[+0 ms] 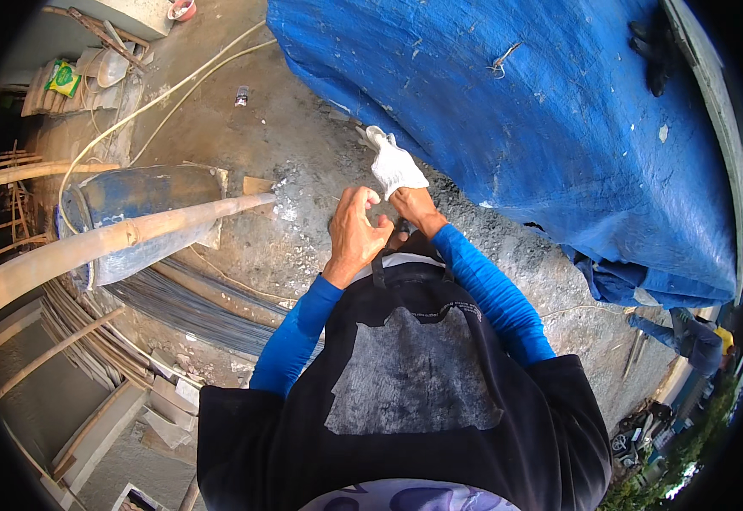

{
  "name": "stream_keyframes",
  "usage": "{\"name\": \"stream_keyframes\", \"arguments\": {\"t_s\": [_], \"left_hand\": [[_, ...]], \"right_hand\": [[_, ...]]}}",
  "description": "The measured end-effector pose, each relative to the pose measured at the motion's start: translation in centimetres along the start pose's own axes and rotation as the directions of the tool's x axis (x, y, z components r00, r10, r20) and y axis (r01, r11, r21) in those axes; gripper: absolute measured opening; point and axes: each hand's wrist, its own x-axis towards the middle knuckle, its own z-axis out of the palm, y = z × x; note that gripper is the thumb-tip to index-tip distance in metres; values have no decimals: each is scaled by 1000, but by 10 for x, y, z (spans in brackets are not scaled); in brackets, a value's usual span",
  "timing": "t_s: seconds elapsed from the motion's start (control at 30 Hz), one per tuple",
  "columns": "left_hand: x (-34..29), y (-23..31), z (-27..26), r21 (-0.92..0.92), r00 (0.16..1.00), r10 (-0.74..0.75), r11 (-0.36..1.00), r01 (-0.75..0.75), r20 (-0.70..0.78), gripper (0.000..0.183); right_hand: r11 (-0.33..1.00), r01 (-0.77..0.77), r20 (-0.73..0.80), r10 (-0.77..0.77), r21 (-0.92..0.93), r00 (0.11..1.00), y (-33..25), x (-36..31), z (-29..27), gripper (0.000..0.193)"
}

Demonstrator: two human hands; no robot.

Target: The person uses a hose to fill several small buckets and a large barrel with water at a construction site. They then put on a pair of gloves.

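Note:
My left hand is bare, its fingers bent and its thumb held apart, with nothing visible between them. It is close beside the wrist of my right hand, nearly touching it. A white knit glove covers my right hand, its cuff ending just below the base of the hand. The gloved fingers point away from me and look loosely bent and apart, holding nothing that I can see. Blue sleeves cover both forearms below a black shirt.
A large blue tarpaulin covers something at the right. Left are a bamboo pole, a worn blue drum, bundled metal rods and a pale hose. A person in blue clothes is at far right.

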Motion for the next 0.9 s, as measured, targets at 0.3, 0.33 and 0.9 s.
{"name": "stream_keyframes", "arguments": {"t_s": [0.3,0.33,0.9], "left_hand": [[4,-35,31,-264,921,-65,964,-42,-385,20],[4,-41,28,-309,920,-92,951,-33,-381,17],[-19,-56,-2,-322,940,-238,934,153,-244,5]], "right_hand": [[982,-180,207,165,54,964,20,10,50,40],[996,-83,202,84,-14,976,21,13,54,38],[13,-449,357,587,893,727,-27,55,84,47]]}}
